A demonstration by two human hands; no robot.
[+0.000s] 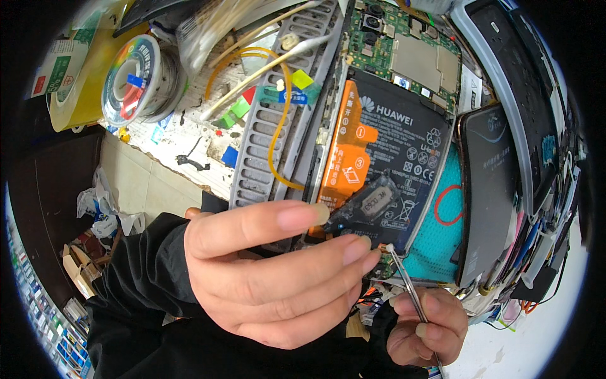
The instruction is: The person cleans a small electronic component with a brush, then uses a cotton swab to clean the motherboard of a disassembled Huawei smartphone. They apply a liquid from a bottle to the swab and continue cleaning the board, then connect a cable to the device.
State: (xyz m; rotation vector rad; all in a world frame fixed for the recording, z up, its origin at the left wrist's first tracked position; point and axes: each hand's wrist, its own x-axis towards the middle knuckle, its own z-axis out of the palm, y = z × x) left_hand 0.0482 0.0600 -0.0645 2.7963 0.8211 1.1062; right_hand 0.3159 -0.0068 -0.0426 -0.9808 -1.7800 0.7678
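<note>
An opened smartphone lies tilted, showing its green circuit board (pixel 423 63), black battery (pixel 409 142) with orange pull tabs (pixel 353 161), and a small dark module (pixel 375 202) resting on the battery. My left hand (pixel 278 271) curls over the phone's lower-left part, fingertips against it, thumb hidden. My right hand (pixel 426 325) grips thin metal tweezers (pixel 411 287), their tip at a small connector (pixel 384 248) near the battery's bottom edge. A teal mat (pixel 432 246) shows beside the phone.
A solder spool (pixel 132 79), cotton swabs (pixel 265 69), a yellow loop (pixel 274 151) and a grey slotted plate (pixel 259 148) lie left. A black phone panel (pixel 486 196), a long dark tray (pixel 530 95) and tangled cables sit right. Bags and cardboard (pixel 79 265) are below the bench's edge.
</note>
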